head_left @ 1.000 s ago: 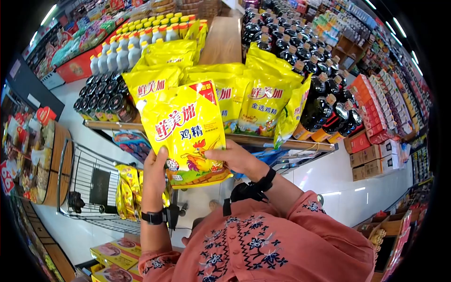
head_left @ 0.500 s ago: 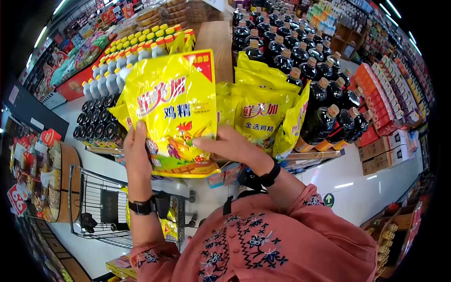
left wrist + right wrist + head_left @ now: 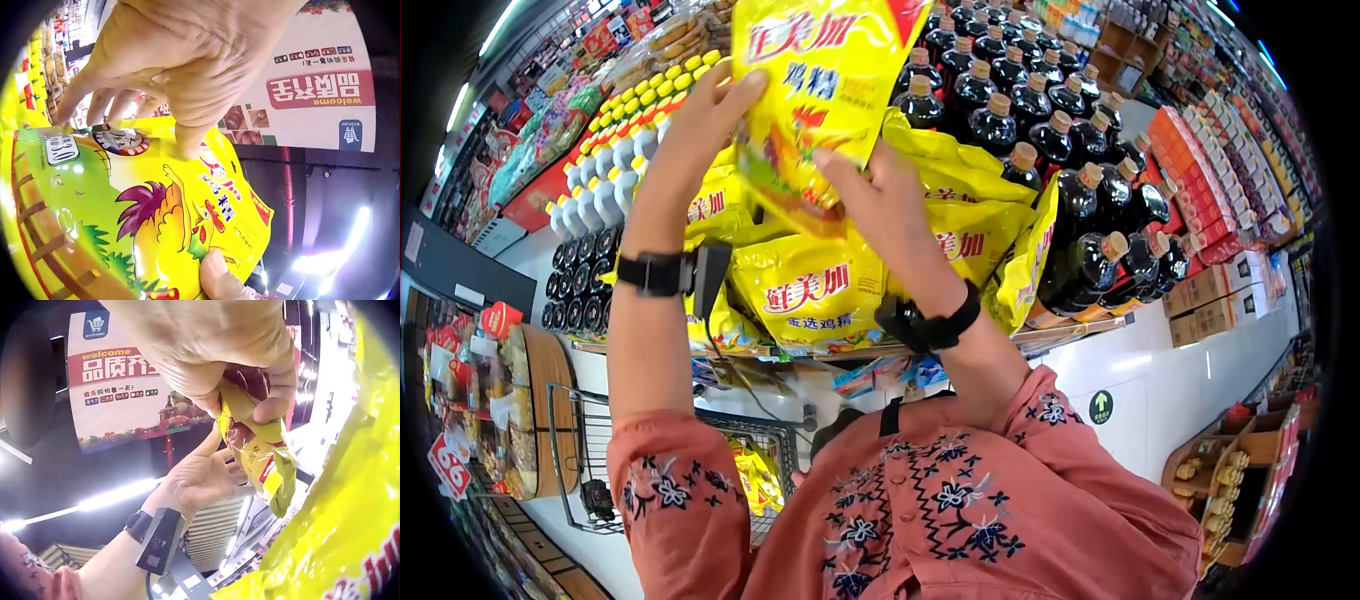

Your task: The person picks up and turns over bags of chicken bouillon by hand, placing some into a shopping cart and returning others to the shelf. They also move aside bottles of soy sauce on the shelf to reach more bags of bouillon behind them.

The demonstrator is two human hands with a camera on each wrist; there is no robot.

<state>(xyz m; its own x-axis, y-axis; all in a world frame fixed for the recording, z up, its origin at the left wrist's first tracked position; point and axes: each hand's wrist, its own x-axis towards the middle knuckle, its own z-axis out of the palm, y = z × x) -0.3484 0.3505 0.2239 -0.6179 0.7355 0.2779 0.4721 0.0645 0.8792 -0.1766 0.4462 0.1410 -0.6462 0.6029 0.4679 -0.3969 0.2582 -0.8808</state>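
Note:
A yellow bag of chicken bouillon (image 3: 815, 110) with a rooster picture is held up over the display, its top cut off by the head view's upper edge. My left hand (image 3: 695, 125) grips its left side, thumb on the printed front. On the lower right, my right hand (image 3: 890, 205) pinches the bag with the thumb in front. In the left wrist view the left thumb presses the bag (image 3: 156, 219) near its edge. The right wrist view shows the right hand's (image 3: 212, 344) fingers curled round the bag's side (image 3: 256, 450).
Several similar yellow bags (image 3: 805, 290) stand on the display below. Dark bottles (image 3: 1080, 200) crowd its right, with white bottles (image 3: 595, 200) and dark jars (image 3: 575, 285) on the left. A shopping cart (image 3: 585, 430) with yellow bags (image 3: 755, 480) stands at lower left.
Both hands have raised the bag and carried it forward, from low in front of the display to over the bags there. The front row of bags now shows beneath it.

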